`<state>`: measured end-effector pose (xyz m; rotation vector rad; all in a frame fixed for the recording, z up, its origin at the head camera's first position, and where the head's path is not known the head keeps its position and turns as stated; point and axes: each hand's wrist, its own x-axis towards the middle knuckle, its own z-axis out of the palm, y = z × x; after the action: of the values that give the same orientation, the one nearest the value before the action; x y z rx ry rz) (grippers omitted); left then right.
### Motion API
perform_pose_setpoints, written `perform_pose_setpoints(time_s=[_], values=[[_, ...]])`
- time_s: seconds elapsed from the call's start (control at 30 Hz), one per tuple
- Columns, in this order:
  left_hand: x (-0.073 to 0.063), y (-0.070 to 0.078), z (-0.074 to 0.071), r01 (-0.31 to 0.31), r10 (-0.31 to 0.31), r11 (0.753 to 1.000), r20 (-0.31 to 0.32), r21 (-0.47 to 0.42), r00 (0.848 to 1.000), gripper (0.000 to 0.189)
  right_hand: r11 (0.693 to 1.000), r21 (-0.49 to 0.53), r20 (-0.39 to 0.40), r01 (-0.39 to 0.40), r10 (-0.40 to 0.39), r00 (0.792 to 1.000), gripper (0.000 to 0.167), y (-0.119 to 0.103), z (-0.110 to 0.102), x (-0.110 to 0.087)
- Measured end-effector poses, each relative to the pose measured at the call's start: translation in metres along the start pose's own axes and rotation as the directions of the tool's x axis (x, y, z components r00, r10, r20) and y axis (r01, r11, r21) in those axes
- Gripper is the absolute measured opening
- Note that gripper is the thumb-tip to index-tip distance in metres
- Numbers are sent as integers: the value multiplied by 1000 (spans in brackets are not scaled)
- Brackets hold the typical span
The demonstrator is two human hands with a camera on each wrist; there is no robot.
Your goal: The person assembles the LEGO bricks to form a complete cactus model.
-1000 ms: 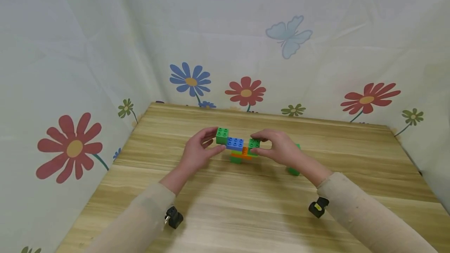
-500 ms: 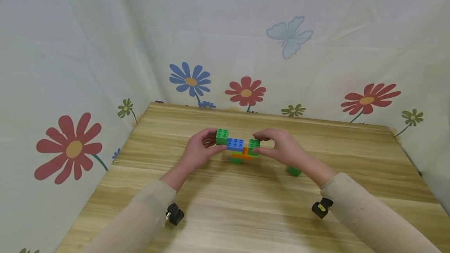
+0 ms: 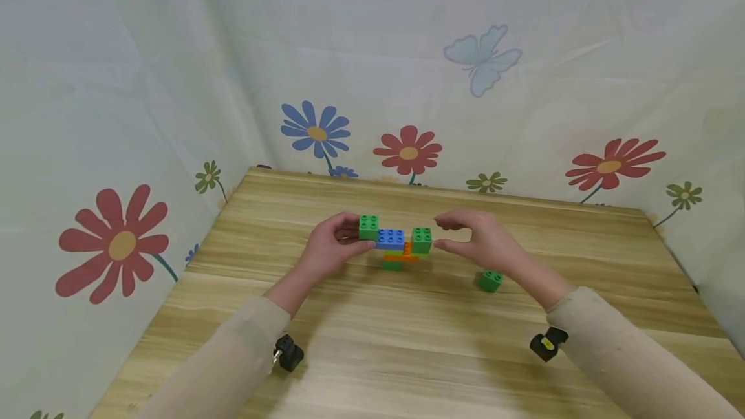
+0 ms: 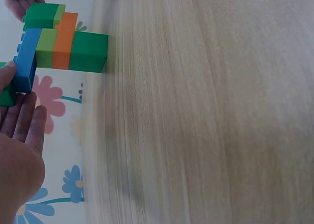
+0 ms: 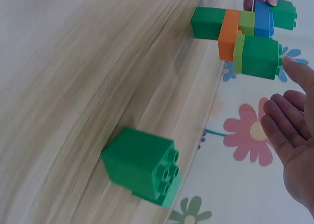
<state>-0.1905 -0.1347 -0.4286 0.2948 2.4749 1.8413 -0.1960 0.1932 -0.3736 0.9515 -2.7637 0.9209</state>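
A structure of toy building bricks stands on the wooden table. Its base is a green brick (image 4: 89, 52), topped by an orange brick (image 4: 64, 44) and lime-green bricks (image 4: 45, 48). Above these, a blue brick (image 3: 390, 244) reaches left and carries a green brick (image 3: 368, 233) on its outer end. My left hand (image 3: 328, 247) pinches that left green brick, thumb in front and fingers behind. Another green brick (image 3: 421, 246) tops the right side. Just right of it is my right hand (image 3: 489, 243), thumb and fingers apart, holding nothing.
A separate green brick (image 5: 140, 160) lies on the table (image 3: 407, 354) below my right wrist, with a lighter green piece (image 5: 169, 192) beside it. A flower-printed cloth (image 3: 372, 70) hangs behind the table's far edge.
My right hand has let go of the right-hand green brick and drawn back to the right, uncovering the separate green brick. My left hand has stayed nearly still.
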Motion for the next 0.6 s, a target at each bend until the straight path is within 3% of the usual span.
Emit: perform_pose_setpoints(time_s=[0.23, 0.6], values=[[-1, 3, -1, 4, -4, 1000, 9, -6, 1000, 40, 1000, -11, -22, 15, -15, 1000, 46, 16, -12, -11], [1, 2, -2, -8, 7, 1000, 21, 23, 1000, 40, 996, -81, -20, -36, 34, 999, 50, 42, -27, -39]])
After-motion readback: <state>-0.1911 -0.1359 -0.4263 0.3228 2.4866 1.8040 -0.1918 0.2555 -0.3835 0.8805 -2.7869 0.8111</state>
